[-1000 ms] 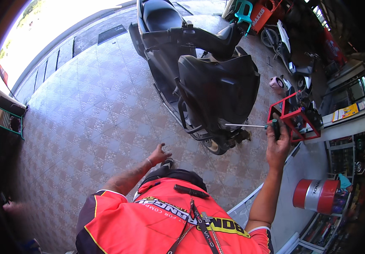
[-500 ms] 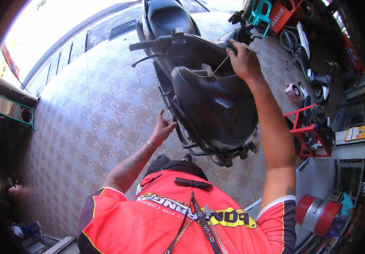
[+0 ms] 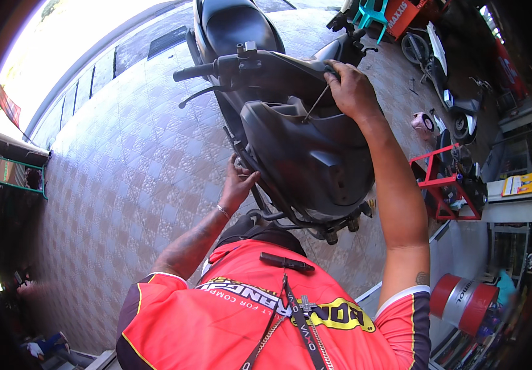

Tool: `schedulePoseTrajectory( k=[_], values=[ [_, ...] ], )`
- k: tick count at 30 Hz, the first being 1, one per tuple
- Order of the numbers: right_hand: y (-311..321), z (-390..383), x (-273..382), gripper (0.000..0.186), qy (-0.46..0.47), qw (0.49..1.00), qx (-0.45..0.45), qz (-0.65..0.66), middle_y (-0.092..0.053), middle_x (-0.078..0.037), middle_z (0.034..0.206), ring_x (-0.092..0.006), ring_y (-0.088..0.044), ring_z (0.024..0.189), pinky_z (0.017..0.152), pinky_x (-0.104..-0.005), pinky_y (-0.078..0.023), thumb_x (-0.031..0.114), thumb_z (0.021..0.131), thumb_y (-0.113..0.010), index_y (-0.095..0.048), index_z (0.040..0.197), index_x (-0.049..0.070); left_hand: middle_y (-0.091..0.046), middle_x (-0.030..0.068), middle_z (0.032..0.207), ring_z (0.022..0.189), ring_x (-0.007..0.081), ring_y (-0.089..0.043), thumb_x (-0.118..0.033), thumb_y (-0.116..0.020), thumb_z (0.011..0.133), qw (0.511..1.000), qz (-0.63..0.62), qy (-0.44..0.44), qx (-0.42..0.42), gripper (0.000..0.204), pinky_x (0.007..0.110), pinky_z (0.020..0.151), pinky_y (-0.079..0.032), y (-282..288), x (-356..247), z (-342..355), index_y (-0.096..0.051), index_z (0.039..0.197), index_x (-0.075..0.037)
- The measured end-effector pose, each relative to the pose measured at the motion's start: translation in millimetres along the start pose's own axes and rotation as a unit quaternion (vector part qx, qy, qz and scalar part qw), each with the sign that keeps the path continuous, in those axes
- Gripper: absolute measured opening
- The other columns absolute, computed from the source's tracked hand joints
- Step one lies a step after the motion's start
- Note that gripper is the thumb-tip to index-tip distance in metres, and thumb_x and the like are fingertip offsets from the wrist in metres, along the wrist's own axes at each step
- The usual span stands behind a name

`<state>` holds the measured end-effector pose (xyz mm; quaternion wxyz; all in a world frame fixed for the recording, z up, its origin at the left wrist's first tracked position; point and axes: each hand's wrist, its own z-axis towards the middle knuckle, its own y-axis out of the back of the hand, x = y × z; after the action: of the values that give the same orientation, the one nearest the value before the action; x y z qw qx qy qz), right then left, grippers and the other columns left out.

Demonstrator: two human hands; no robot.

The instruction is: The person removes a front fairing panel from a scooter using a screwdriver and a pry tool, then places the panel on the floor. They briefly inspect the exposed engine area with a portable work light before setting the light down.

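Note:
A dark scooter (image 3: 303, 160) stands before me, front end nearest. My right hand (image 3: 349, 89) is closed on the handle of a screwdriver (image 3: 316, 100) just below the right-side handlebar area; its thin shaft slants down-left into a gap at the top of the front panel, where the tip is hidden. My left hand (image 3: 239, 179) is at the tubular side guard (image 3: 239, 145), left of the front panel, touching it with thumb and index finger apart; its other fingertips are partly hidden. The left handlebar grip (image 3: 192, 71) juts out above it.
At right are a white scooter (image 3: 433, 61), teal chair (image 3: 372, 13), red metal stand (image 3: 432, 176), counter (image 3: 512, 206) and red drum (image 3: 463, 302). A green-framed rack (image 3: 13, 176) stands at left. Another person's leg (image 3: 50, 345) shows at lower left. Tiled floor (image 3: 111, 216) surrounds the scooter.
My right hand has risen with the screwdriver from the lower front to the panel's top gap. My left hand has moved up to the side guard. The view has shifted slightly.

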<state>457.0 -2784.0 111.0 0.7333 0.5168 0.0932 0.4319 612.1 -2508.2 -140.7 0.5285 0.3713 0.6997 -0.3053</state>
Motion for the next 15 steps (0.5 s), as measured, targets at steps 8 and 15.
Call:
schedulePoseTrajectory(
  k=[8,15],
  values=[
    [-2,10,16,0.035,-0.028,0.998,0.034,-0.033,-0.068,-0.019,0.108,-0.0384,-0.066,0.101,0.089,-0.0468,-0.052,0.028,0.094,-0.062,-0.068,0.121,0.006,-0.054,0.0065,0.1,0.088,0.0153,-0.065,-0.011,-0.078,0.088,0.999,0.02,0.0,0.038,0.098,0.029,0.077,-0.056,9,12,22,-0.009,0.157,-0.005],
    [-8,25,31,0.033,-0.029,0.997,0.047,-0.05,-0.068,-0.02,0.109,-0.0392,-0.066,0.102,0.089,-0.0469,-0.052,0.026,0.095,-0.062,-0.068,0.12,0.006,-0.056,0.0098,0.103,0.088,0.0165,-0.066,-0.014,-0.081,0.086,0.999,0.007,-0.004,0.048,0.102,0.031,0.076,-0.057,20,15,29,-0.008,0.156,-0.003]
  ],
)
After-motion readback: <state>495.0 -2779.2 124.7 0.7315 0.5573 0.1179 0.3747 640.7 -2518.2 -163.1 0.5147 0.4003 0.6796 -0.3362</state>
